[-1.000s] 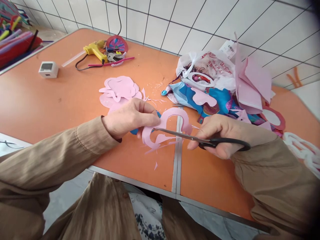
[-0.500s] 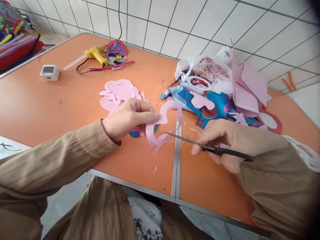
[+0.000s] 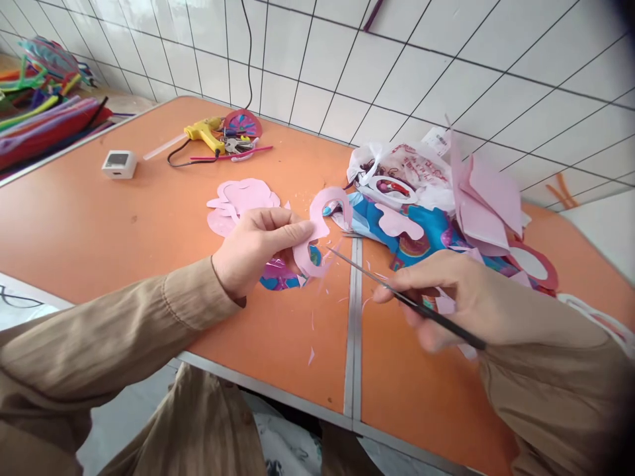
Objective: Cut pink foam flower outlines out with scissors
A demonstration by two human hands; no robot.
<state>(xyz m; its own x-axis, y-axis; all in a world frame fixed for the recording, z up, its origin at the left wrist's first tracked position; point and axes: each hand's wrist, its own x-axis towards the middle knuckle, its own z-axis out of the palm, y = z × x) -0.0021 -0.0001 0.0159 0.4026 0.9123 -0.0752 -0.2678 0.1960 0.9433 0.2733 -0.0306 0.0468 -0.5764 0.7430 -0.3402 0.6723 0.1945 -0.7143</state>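
Observation:
Between thumb and fingers, my left hand (image 3: 265,244) pinches a curved pink paper cutout (image 3: 328,203) shaped like an S. My right hand (image 3: 441,291) is closed around a pair of scissors (image 3: 421,309) with black handles; the blades are parted and point at the cutout's lower edge. Whether they touch it I cannot tell. Thin pink slivers hang below the cutout and lie on the orange table (image 3: 278,350). Beyond my left hand lies a stack of pink cloud-like cutouts (image 3: 248,197). Under the left hand a blue and purple patterned piece (image 3: 280,281) partly shows.
A yellow glue gun (image 3: 204,134) and a small white box (image 3: 119,164) stand at the back left. Back right are a white plastic bag (image 3: 411,165), blue patterned material (image 3: 431,231) and folded pink sheets (image 3: 489,205). Colourful pipe cleaners (image 3: 49,125) lie far left.
The view has tilted upward a little. The cutout has turned slightly in my left hand, and fewer slivers hang from it. The scissors have swung so their handles sit lower, with the blades now apart.

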